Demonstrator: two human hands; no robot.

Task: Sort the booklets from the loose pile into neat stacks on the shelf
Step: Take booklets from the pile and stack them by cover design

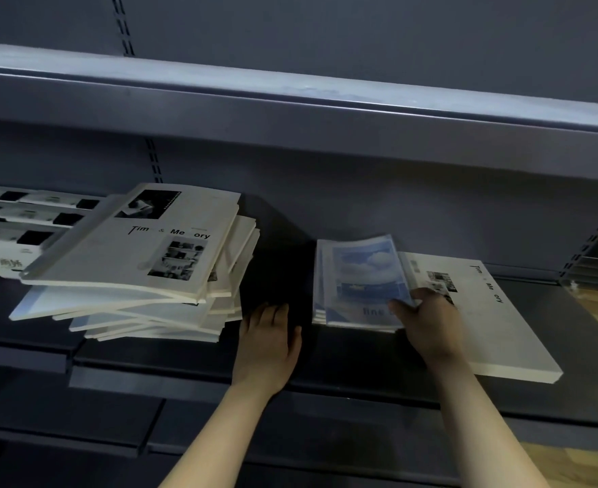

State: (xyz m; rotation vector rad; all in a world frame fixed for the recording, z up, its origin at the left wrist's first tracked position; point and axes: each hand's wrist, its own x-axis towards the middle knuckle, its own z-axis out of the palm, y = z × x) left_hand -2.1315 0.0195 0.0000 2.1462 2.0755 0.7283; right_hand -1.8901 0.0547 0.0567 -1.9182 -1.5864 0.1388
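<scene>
The blue booklet stack (pixel 359 276) sits on the dark shelf (pixel 354 359), with the right hand (pixel 431 329) and its grip clamped on the stack's near right corner. The left hand (pixel 267 343) lies flat just left of it, grip loose, holding nothing. The messy loose pile (pixel 142 276) is further left, and a white booklet (pixel 495 322) touches the stack's right side.

The right hand (pixel 428 322) covers the end of the title on the top blue booklet (pixel 364 276), so I can't read it. The far-left booklets (pixel 12 220) are blurred and cut by the frame edge.
</scene>
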